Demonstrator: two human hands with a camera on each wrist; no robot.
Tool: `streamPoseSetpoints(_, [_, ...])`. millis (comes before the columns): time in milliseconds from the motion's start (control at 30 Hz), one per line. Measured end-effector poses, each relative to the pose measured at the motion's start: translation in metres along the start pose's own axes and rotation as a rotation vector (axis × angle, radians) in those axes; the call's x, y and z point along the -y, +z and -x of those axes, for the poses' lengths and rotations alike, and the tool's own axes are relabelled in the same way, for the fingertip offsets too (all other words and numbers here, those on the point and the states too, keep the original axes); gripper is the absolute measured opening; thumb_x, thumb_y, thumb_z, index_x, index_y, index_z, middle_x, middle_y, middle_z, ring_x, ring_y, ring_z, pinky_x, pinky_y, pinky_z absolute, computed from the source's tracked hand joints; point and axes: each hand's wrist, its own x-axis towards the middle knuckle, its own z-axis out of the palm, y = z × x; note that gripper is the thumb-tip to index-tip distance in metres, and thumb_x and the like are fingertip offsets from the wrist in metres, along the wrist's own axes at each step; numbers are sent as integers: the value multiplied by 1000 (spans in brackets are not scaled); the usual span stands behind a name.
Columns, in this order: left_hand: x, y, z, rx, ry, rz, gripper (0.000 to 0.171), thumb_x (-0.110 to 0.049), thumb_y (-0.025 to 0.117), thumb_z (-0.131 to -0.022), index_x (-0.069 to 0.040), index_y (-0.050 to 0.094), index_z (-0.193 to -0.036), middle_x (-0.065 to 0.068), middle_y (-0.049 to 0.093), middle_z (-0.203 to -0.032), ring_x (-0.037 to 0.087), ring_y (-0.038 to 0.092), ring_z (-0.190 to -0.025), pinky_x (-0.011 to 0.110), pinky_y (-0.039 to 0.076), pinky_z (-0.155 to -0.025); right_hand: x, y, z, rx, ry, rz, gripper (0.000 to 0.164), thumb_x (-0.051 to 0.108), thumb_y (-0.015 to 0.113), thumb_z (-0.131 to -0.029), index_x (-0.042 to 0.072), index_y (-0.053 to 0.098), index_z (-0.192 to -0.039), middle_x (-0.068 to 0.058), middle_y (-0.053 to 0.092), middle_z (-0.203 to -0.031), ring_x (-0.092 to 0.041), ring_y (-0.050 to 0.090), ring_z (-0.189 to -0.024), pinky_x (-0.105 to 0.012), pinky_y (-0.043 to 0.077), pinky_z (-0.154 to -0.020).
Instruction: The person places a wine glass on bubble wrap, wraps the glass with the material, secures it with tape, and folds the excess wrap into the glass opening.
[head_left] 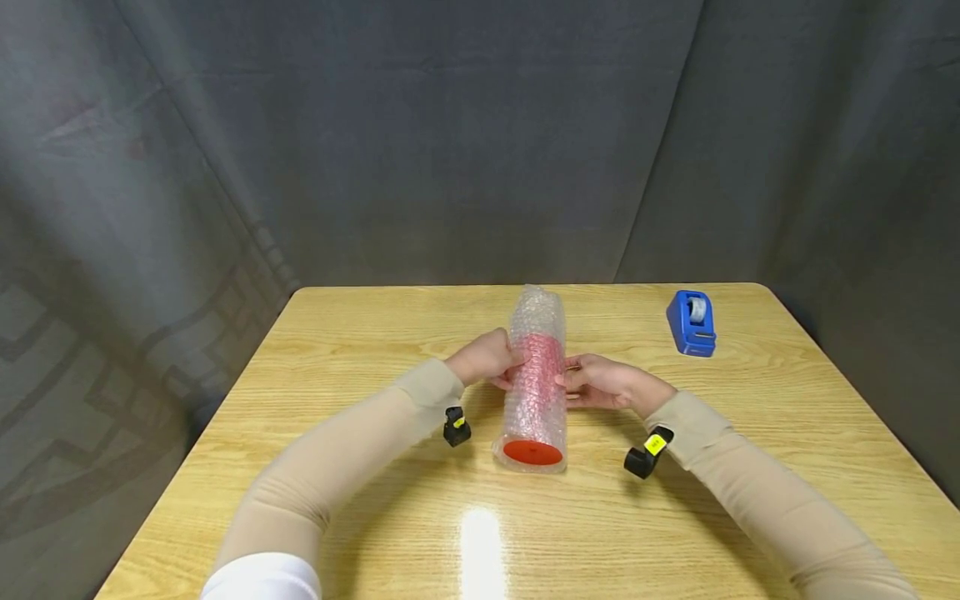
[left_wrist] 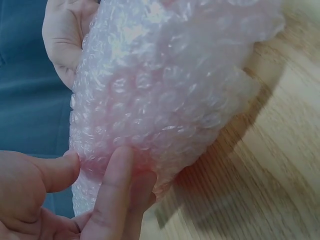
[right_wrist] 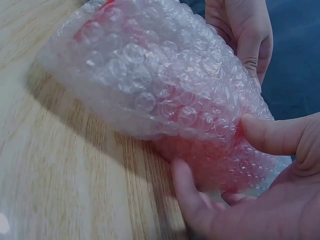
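Observation:
A red cylinder wrapped in bubble wrap point(head_left: 536, 392) lies lengthwise near the middle of the table, its round red end point(head_left: 532, 452) facing the near side. My left hand point(head_left: 486, 357) grips the roll from the left, the thumb on top and fingers against its side. From the right, my right hand point(head_left: 603, 383) holds the roll a little lower, with the thumb point(right_wrist: 272, 135) pressing the wrap and the fingers curled beneath its side. In both wrist views the bubble wrap point(left_wrist: 165, 85) looks pinkish over the red surface. Loose wrap extends past the far end.
A blue tape dispenser point(head_left: 692, 323) with a roll of clear tape stands at the back right of the wooden table point(head_left: 360, 333). Grey curtains point(head_left: 450, 150) hang behind the table's back edge and along both sides.

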Motion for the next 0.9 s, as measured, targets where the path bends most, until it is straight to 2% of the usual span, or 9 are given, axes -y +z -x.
streamPoseSetpoints(67, [0,0,0,0,0,-9,31,-17,53,-100,-1,55,-74,9,54,-66,16,56,-57,28,60,-63,1,2,0,-43,1,40,53,4,49,-99,-15,20,-139,-1,58,-98,-12,56,-89,-26,53,-84])
streamPoseSetpoints(167, [0,-1,0,4,2,-28,32,-17,52,-101,-1,55,-73,8,53,-65,16,56,-57,29,61,-65,3,6,0,-112,5,40,69,2,52,-97,-9,3,-144,-2,54,-97,-9,53,-81,-21,49,-71])
streamPoseSetpoints(233, [0,-1,1,7,3,-35,33,-17,52,-101,-2,54,-72,8,53,-64,16,55,-57,29,61,-65,6,9,1,-147,12,-2,79,0,52,-96,-3,-9,-145,-7,51,-100,-9,53,-78,-20,49,-68])
streamPoseSetpoints(300, [0,-2,1,10,1,-41,34,-17,52,-101,-2,54,-71,8,53,-63,16,55,-56,29,61,-64,8,13,1,-167,18,-36,82,-2,51,-95,1,-14,-144,-10,47,-102,-10,54,-78,-19,51,-69])
streamPoseSetpoints(433, [-1,-2,1,15,-6,-42,33,-17,51,-101,-1,55,-73,8,53,-64,16,55,-56,29,61,-64,10,17,0,-178,29,-79,74,-5,48,-95,1,-7,-144,-14,44,-106,-13,57,-81,-21,56,-75])
streamPoseSetpoints(600, [-3,-2,3,22,-10,-59,31,-16,49,-102,0,55,-77,8,53,-65,16,55,-57,37,61,-74,11,19,0,-170,27,-103,70,-4,48,-93,0,0,-143,-15,43,-106,-17,56,-85,-23,57,-77])
streamPoseSetpoints(667, [-4,-2,3,25,-12,-68,30,-15,49,-102,0,55,-77,8,53,-65,16,55,-57,39,60,-76,10,19,-1,-153,19,-94,57,0,47,-94,-1,13,-139,-13,46,-103,-17,55,-86,-23,57,-78])
streamPoseSetpoints(800, [-4,-2,3,29,-11,-83,29,-14,48,-103,0,55,-79,8,54,-66,15,55,-58,36,61,-73,11,18,-1,-137,19,-82,26,14,42,-101,1,37,-123,-11,47,-103,-19,53,-93,-25,57,-82])
streamPoseSetpoints(900, [-4,-2,3,30,-6,-84,28,-15,49,-102,0,56,-80,8,54,-66,15,56,-58,34,61,-70,12,19,0,-136,17,-69,23,23,43,-103,4,44,-115,-10,49,-103,-19,53,-95,-26,57,-83])
